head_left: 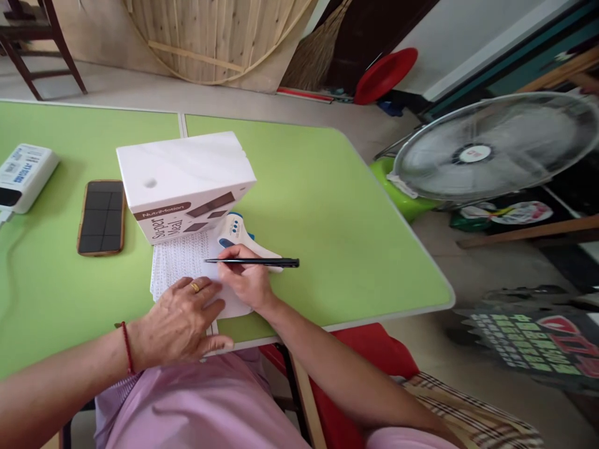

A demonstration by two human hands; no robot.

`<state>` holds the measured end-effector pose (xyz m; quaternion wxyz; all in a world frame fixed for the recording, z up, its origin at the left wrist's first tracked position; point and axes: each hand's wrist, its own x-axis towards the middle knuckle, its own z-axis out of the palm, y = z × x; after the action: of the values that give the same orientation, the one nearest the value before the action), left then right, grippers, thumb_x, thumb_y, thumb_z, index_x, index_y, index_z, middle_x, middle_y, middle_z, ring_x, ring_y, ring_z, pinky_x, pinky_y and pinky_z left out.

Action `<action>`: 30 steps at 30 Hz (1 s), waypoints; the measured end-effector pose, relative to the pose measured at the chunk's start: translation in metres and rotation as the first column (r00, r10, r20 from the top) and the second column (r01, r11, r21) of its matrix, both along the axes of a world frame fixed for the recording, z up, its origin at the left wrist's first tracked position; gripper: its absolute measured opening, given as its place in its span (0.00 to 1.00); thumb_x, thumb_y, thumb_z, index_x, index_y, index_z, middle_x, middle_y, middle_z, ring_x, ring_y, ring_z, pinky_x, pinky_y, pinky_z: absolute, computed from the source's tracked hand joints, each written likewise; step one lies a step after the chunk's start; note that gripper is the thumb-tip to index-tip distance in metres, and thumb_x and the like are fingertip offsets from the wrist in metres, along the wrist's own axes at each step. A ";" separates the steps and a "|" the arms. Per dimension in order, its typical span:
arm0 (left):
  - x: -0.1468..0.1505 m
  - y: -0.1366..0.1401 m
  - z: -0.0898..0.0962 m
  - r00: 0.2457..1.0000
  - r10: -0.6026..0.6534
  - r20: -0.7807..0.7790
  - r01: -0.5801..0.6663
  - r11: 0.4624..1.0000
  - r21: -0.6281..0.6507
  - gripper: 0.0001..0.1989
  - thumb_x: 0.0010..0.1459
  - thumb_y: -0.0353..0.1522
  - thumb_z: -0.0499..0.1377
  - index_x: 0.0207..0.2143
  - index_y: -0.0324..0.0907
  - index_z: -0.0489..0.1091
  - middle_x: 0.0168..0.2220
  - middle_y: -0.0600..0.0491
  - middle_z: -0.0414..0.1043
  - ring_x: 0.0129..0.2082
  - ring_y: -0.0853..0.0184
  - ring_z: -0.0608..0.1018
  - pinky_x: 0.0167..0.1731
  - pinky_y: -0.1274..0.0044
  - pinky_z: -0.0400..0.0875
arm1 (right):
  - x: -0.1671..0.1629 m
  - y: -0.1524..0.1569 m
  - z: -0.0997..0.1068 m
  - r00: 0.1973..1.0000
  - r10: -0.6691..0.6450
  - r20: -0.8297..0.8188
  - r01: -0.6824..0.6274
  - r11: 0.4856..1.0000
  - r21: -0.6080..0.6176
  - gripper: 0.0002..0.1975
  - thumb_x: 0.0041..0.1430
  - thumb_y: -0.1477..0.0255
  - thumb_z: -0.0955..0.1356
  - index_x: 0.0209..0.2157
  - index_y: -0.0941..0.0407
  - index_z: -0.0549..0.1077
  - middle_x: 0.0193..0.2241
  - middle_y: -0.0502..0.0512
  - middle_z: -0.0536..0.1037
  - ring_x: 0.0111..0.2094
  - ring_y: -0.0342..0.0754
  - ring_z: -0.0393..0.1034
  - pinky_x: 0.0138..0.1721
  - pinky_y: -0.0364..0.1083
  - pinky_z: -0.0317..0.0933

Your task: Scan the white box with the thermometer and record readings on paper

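Observation:
My right hand (248, 277) grips a black pen (281, 262), its tip pointing left over a sheet of paper (180, 262) densely covered in small handwriting. Flat on the lower part of the paper rests my left hand (185, 321), fingers spread, a gold ring on one finger and a red string at the wrist. Just beyond my right hand lies a white and blue handheld device (236, 231), shaped like an infrared thermometer and partly hidden by the hand. A white box (187, 168) printed "NutriMotion" and "Super Meal" stands at the paper's far edge.
A phone (100, 218) lies on the green table (327, 218) left of the box. Farther left sits a white power bank (25, 174) with a cable. A standing fan (472, 153) is beyond the table's right end. Behind are a round wooden tabletop (219, 37) and a red basin (386, 75).

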<state>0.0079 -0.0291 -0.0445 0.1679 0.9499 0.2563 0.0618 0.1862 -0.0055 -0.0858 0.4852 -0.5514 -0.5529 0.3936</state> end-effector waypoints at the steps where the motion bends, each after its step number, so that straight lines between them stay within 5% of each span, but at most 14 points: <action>1: 0.001 0.000 0.002 0.998 0.039 -0.041 -0.038 0.999 0.003 0.20 0.66 0.44 0.53 0.45 0.37 0.72 0.49 0.39 0.73 0.47 0.51 0.77 0.41 0.60 0.77 | 0.001 -0.001 -0.003 0.999 -0.012 0.031 0.011 0.999 0.044 0.05 0.49 0.69 0.69 0.28 0.53 0.69 0.22 0.46 0.72 0.22 0.42 0.64 0.25 0.44 0.64; 4: 0.003 0.000 0.006 0.968 0.144 -0.205 -0.127 0.987 0.094 0.12 0.67 0.33 0.53 0.45 0.36 0.71 0.52 0.40 0.72 0.37 0.58 0.79 0.30 0.69 0.78 | 0.002 -0.003 -0.006 0.992 -0.035 0.123 0.011 0.982 0.191 0.03 0.52 0.71 0.67 0.27 0.53 0.67 0.21 0.45 0.71 0.21 0.43 0.65 0.25 0.43 0.64; 9: 0.004 -0.005 0.001 0.938 0.188 -0.292 -0.125 0.967 0.222 0.20 0.63 0.38 0.60 0.51 0.32 0.69 0.60 0.33 0.65 0.35 0.59 0.81 0.25 0.70 0.79 | 0.001 -0.002 -0.004 0.970 -0.048 0.237 -0.032 0.947 0.321 0.05 0.54 0.74 0.67 0.27 0.53 0.66 0.21 0.45 0.72 0.20 0.42 0.67 0.24 0.42 0.65; 30: 0.004 -0.004 0.001 0.962 0.190 -0.196 -0.141 0.960 0.242 0.16 0.61 0.35 0.62 0.46 0.32 0.71 0.55 0.32 0.70 0.32 0.58 0.82 0.24 0.68 0.79 | 0.001 -0.001 -0.005 0.934 -0.029 0.356 -0.124 0.908 0.399 0.06 0.58 0.75 0.66 0.28 0.52 0.66 0.19 0.43 0.71 0.20 0.40 0.65 0.24 0.40 0.65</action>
<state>0.0115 -0.0330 -0.0434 0.0242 0.9388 0.3435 0.0000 0.1870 -0.0067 -0.0907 0.4738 -0.4836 -0.7154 0.1730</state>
